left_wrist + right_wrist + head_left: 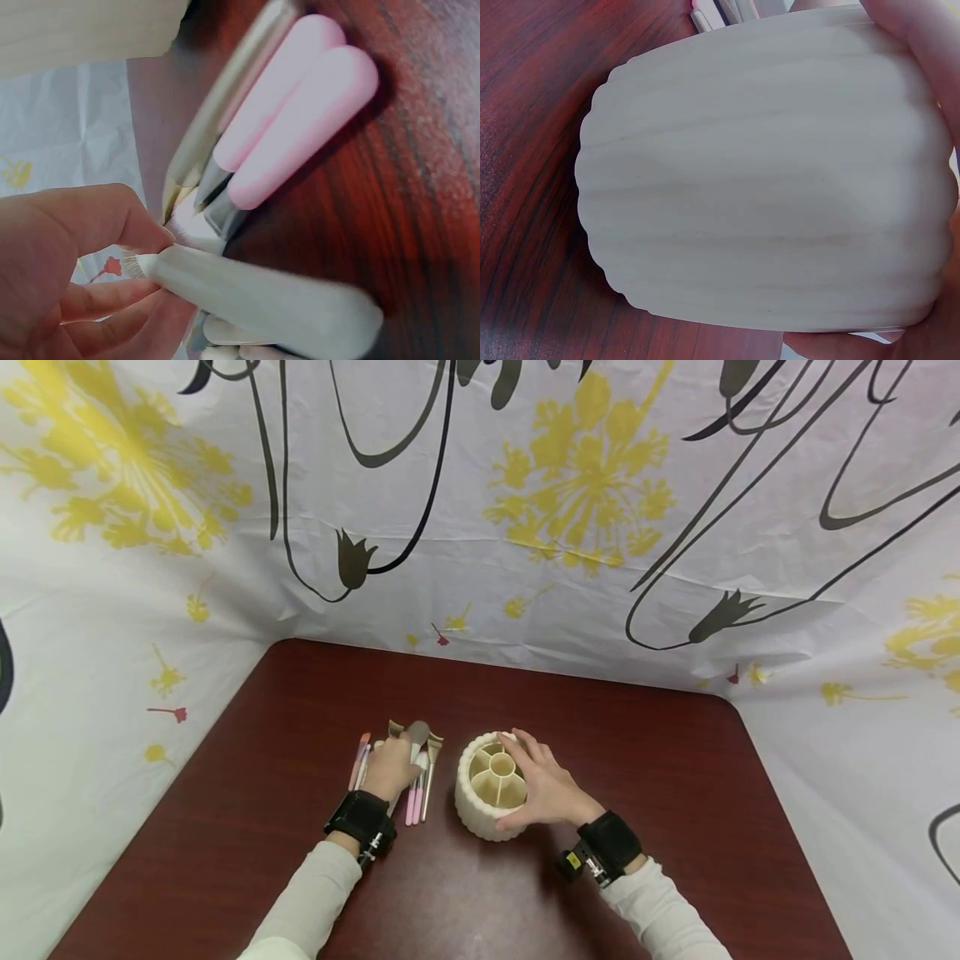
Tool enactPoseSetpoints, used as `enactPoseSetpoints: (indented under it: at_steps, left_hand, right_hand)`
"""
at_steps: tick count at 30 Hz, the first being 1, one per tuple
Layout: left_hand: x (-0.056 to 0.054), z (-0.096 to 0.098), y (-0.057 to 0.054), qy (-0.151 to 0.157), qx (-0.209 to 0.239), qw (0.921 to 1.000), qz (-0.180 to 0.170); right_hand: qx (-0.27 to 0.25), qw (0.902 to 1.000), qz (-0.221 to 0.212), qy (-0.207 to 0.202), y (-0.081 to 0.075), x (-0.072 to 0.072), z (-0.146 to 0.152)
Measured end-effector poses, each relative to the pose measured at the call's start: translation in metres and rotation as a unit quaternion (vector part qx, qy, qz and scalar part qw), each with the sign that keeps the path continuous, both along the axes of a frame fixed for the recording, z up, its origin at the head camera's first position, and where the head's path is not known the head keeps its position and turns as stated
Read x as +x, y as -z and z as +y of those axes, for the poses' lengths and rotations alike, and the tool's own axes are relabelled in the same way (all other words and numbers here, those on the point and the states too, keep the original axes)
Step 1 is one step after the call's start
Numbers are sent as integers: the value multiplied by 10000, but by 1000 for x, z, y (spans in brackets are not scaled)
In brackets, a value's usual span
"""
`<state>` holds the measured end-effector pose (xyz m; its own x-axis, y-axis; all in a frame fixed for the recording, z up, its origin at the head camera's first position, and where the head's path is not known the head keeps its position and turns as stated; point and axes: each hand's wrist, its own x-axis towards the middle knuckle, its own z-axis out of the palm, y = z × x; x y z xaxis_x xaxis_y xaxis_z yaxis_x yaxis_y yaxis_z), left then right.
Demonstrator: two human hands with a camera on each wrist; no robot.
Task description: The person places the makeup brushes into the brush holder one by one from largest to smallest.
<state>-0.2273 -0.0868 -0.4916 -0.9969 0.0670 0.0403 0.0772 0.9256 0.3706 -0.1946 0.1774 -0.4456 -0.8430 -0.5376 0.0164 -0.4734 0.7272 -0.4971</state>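
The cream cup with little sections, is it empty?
Empty where it shows: nothing stands inside the cream cup, though the right hand hides part of it.

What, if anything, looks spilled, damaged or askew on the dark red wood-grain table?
Nothing stands out. The cream, round, ribbed holder stands upright, two slim pink-handled brushes lie together, and the left hand pinches a pale-handled brush. No spill or damage shows.

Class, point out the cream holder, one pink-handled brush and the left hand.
Cream holder (765, 180), right wrist view: outer wall.
Pink-handled brush (306, 129), left wrist view: handle.
Left hand (389, 770), head view: back.
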Motion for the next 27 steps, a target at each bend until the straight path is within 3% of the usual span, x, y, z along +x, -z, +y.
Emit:
enactPoseSetpoints:
  at_steps: [12, 20, 27]
  left_hand:
    - [5, -2, -16, 0, 407, 9983, 406]
    - [11, -1, -31, 58, 962, 9930, 685]
    - [13, 0, -49, 38, 1559, 9858, 620]
  right_hand:
    - [21, 10000, 37, -17, 0, 1, 1]
    - [-25, 10000, -57, -13, -1, 1, 1]
    - [19, 10000, -44, -4, 0, 1, 2]
